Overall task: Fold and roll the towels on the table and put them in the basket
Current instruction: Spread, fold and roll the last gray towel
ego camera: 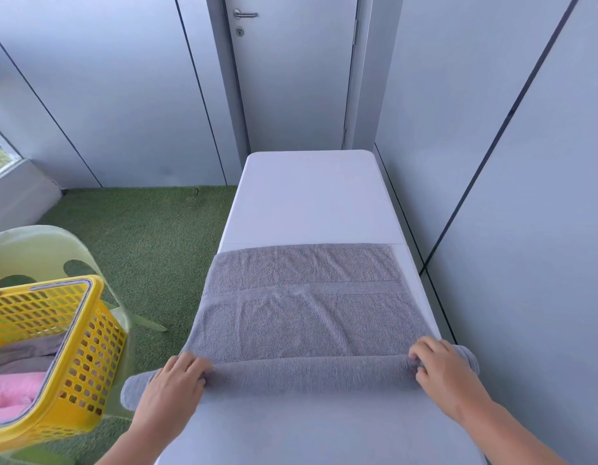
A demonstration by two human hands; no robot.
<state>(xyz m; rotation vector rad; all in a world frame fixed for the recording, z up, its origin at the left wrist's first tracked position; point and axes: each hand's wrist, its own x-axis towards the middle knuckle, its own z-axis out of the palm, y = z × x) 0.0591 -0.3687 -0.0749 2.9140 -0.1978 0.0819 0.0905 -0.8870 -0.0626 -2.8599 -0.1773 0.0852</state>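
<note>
One grey towel (307,317) lies flat across the white counter (311,196), its near end rolled into a fat tube. Two hands grip the roll: the left hand (172,385) and the right hand (442,377). One yellow basket (86,364) beside the counter's left edge holds grey towels (26,350) and a pink towel (12,387).

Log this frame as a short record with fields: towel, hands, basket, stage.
towel: grey towel lies across the white table; near end rolled up, far part flat
left: left hand grips the roll near its left end
right: right hand grips the roll near its right end
basket: yellow basket by a green chair, left of the table; holds a pink towel and grey cloth
stage: roll started, not finished
</note>
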